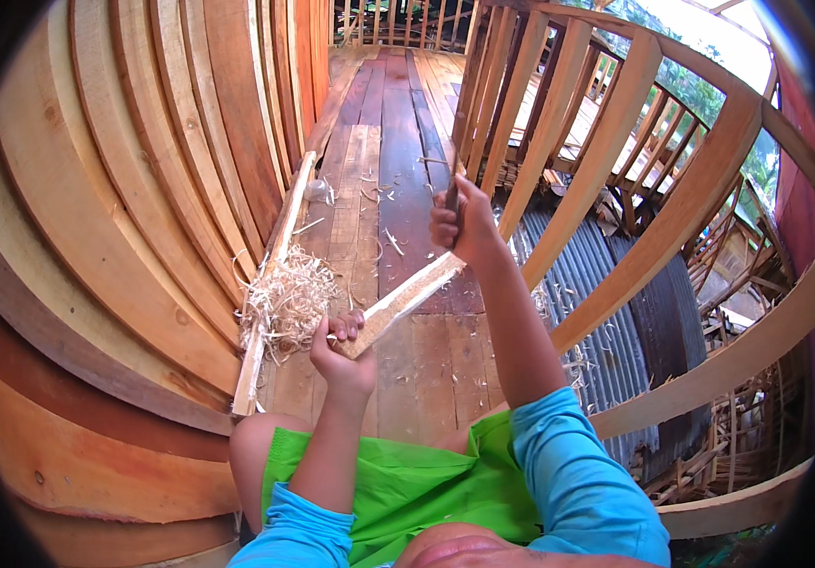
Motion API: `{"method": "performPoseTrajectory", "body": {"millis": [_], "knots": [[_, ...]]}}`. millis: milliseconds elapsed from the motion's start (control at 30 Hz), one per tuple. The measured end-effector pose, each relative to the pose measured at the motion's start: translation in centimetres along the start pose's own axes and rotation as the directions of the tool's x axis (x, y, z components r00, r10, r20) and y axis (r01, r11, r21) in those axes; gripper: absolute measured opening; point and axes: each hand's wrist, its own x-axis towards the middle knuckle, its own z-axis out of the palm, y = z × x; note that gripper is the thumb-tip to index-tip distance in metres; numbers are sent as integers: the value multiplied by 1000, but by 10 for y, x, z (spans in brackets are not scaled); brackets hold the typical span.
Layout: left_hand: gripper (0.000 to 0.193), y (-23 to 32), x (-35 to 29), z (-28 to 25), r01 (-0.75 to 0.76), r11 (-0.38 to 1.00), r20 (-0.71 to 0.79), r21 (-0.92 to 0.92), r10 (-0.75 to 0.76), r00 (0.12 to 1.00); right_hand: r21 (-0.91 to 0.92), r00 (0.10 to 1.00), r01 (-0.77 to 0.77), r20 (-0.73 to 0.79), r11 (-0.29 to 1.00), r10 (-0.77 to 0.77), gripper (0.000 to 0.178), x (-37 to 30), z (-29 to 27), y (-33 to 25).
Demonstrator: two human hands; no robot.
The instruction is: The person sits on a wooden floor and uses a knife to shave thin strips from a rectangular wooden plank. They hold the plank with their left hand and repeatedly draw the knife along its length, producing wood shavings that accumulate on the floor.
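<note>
My left hand [339,352] is closed around the near end of a pale wooden strip [407,295], which slants up and to the right above the plank floor. Its far end lies just below my right hand [465,225]. That hand is raised and closed on a knife [455,156] with a long dark blade pointing up and away from me; my fingers hide its handle. The blade is apart from the wood. A heap of curled wood shavings [292,295] lies left of the strip, close to my left hand.
A wall of upright boards [157,170] runs along the left. Wooden railing slats [606,123] stand on the right, with corrugated metal sheets [606,312] below them. Scattered shavings lie on the plank floor [403,133], and a long thin batten [284,218] lies by the wall.
</note>
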Motion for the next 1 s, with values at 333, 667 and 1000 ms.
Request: {"method": "performPoseTrajectory", "body": {"millis": [333,667,1000], "knots": [[30,-1,-2,3,5,1000,-23,-3,-5,1000,315,931,344,9,884,-365,43,24,-46,-4],[29,1,3,-2,33,999,-5,-12,-33,999,43,970,233,-76,971,-230,45,-19,-71,36],[28,-3,9,2,-10,997,-39,-76,7,999,-201,894,213,-355,956,-274,44,-39,-114,95]]}}
